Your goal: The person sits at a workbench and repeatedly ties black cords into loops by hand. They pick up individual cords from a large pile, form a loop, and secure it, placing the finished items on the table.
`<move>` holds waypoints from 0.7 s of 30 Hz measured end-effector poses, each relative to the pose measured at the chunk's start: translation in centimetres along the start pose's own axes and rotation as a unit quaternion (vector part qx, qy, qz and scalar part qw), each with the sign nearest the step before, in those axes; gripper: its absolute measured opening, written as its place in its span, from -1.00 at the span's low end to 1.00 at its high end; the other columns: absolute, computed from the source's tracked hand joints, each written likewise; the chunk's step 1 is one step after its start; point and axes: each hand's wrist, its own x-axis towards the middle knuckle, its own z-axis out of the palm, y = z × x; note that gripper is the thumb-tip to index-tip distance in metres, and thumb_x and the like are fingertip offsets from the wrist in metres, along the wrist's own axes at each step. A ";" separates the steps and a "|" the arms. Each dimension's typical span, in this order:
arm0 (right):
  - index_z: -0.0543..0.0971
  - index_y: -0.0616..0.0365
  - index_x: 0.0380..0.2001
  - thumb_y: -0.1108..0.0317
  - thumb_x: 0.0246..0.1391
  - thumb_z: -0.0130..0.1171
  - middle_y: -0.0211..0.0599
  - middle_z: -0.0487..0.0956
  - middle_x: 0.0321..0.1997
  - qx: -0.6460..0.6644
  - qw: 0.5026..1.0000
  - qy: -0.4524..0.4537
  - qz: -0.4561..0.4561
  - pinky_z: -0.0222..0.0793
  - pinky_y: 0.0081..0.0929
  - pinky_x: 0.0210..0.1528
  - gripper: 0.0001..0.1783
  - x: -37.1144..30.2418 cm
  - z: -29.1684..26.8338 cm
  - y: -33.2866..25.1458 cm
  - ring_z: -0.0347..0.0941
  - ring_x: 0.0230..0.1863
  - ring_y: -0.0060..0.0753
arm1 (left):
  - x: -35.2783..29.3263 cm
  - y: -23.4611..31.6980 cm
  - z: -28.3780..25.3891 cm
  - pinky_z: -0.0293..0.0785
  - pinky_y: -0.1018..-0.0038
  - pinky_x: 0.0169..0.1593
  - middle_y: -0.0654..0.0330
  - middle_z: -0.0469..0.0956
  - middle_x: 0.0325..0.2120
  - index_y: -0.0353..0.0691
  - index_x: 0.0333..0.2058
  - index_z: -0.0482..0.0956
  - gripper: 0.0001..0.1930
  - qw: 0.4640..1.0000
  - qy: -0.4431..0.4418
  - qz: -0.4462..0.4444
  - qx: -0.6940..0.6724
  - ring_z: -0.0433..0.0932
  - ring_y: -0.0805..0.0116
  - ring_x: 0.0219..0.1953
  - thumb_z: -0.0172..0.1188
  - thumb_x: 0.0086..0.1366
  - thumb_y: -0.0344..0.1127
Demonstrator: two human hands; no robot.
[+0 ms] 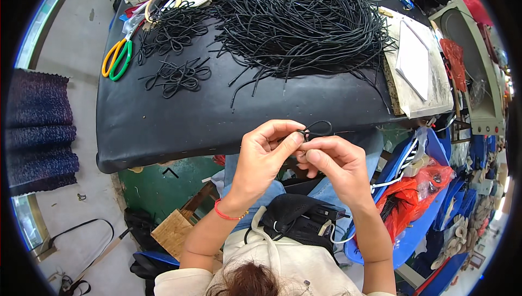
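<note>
Both my hands meet just off the front edge of a black padded table [163, 113], above my lap. Between the fingertips of my left hand [266, 152] a thin black cord [322, 128] is pinched, and a small loop of it stands out to the right. My right hand [337, 162] pinches the same cord close beside the left thumb; its lower fingers are curled. A large heap of loose black cords [304, 24] covers the far middle of the table. Left of it lie small looped, tied cord pieces [182, 75] and a further cluster of them [171, 32].
Scissors [117, 59] with yellow and green handles lie at the table's left. A white pad [413, 59] rests on a worn board [394, 86] at the right. Beside my right arm, a blue tub [399, 247] holds a red plastic bag [416, 201]. A wooden stool [171, 233] stands lower left.
</note>
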 end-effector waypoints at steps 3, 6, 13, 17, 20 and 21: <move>0.51 0.31 -0.31 0.48 0.07 0.10 -0.34 0.57 -0.40 -0.079 0.993 0.085 -0.038 0.41 -0.68 -0.38 -0.87 0.1 0.8 0.0 0.49 -0.38 -0.62 | -0.2 -0.3 0.5 0.45 0.65 -0.22 0.19 0.54 -0.37 -0.38 -0.24 0.50 -0.84 0.999 0.028 0.016 -0.036 0.50 0.55 -0.32 0.12 0.19 -0.48; 0.51 0.28 -0.39 0.46 0.03 0.15 -0.41 0.56 -0.50 -0.165 0.968 0.161 -0.104 0.40 -0.71 -0.45 -0.89 0.4 1.5 0.9 0.48 -0.49 -0.65 | -0.6 -1.0 1.4 0.45 0.63 -0.21 0.17 0.54 -0.35 -0.39 -0.24 0.50 -0.83 0.996 0.073 0.057 -0.020 0.50 0.54 -0.31 0.14 0.17 -0.52; 0.48 0.30 -0.46 0.42 -0.03 0.23 -0.41 0.52 -0.55 -0.148 0.970 0.185 -0.058 0.31 -0.78 -0.52 -0.83 0.7 1.6 0.4 0.39 -0.56 -0.71 | -1.0 -2.5 1.8 0.44 0.60 -0.19 0.15 0.54 -0.35 -0.37 -0.30 0.41 -0.83 0.971 0.083 0.203 0.090 0.50 0.52 -0.29 0.18 0.13 -0.52; 0.52 0.28 -0.40 0.38 -0.01 0.22 -0.41 0.48 -0.41 -0.236 0.958 0.124 -0.103 0.28 -0.73 -0.41 -0.82 1.4 -0.3 0.6 0.36 -0.46 -0.71 | -1.1 -0.9 1.1 0.43 0.58 -0.14 0.15 0.52 -0.35 -0.32 -0.28 0.33 -0.77 0.982 0.042 0.110 0.148 0.49 0.51 -0.26 0.18 0.10 -0.58; 0.54 0.25 -0.34 0.36 0.03 0.18 -0.41 0.46 -0.30 -0.165 0.982 0.058 -0.077 0.29 -0.67 -0.28 -0.82 1.2 -1.0 1.2 0.36 -0.36 -0.68 | -1.1 -0.1 0.7 0.45 0.57 -0.15 0.13 0.55 -0.35 -0.35 -0.25 0.34 -0.75 0.970 0.003 0.076 0.230 0.52 0.49 -0.25 0.19 0.09 -0.57; 0.54 0.25 -0.34 0.36 0.03 0.17 -0.42 0.47 -0.31 -0.111 0.991 0.060 -0.039 0.29 -0.68 -0.28 -0.83 1.2 -0.8 1.0 0.37 -0.36 -0.69 | -1.0 0.1 0.5 0.46 0.57 -0.16 0.13 0.56 -0.36 -0.37 -0.25 0.37 -0.75 0.971 -0.017 0.065 0.229 0.53 0.49 -0.27 0.20 0.09 -0.57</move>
